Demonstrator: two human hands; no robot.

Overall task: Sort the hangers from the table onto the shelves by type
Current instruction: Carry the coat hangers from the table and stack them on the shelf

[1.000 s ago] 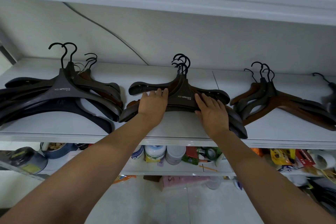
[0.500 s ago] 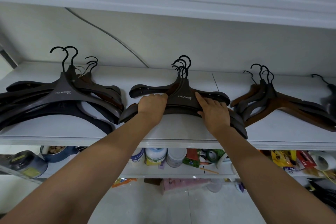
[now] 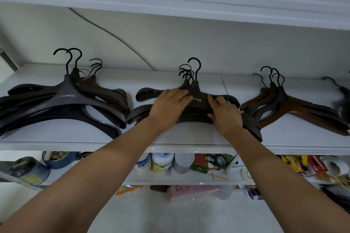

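Pressing down on the middle stack of hangers (image 3: 191, 117) with both hands, seemingly squaring it up on the upper shelf (image 3: 189, 138). Laying the left hand (image 3: 168, 104) across the left shoulder of the top hanger (image 3: 197, 93), fingers fairly straight and reaching in to the neck under the hooks (image 3: 194, 66). Spreading the right hand (image 3: 225, 115) over the right shoulder, fingers apart and flat, thumb down at the lower edge of the stack; tucking under or merely touching, not being possible to tell. Gripping nothing, so far as showing.

Lying flat, hooks pointing toward the back wall (image 3: 189, 43), between a bigger dark stack (image 3: 66, 100) on the left and a brown wooden stack (image 3: 295, 106) on the right, shoulder tips coming just beside both neighbours.

Judging these as stiff, broad-shouldered, smooth-faced pieces: light enough singly, bulkier and heavier as a pile, probably sliding readily over one another and over the glossy shelf, hooks probably snagging together. Taking hold best at the neck just below the hook for a single one, or at both shoulders together for the pile, thumbs under and fingers on top, so as to be stopping the layers from fanning out. Pushing from one side only risking skewing the pile into its neighbour
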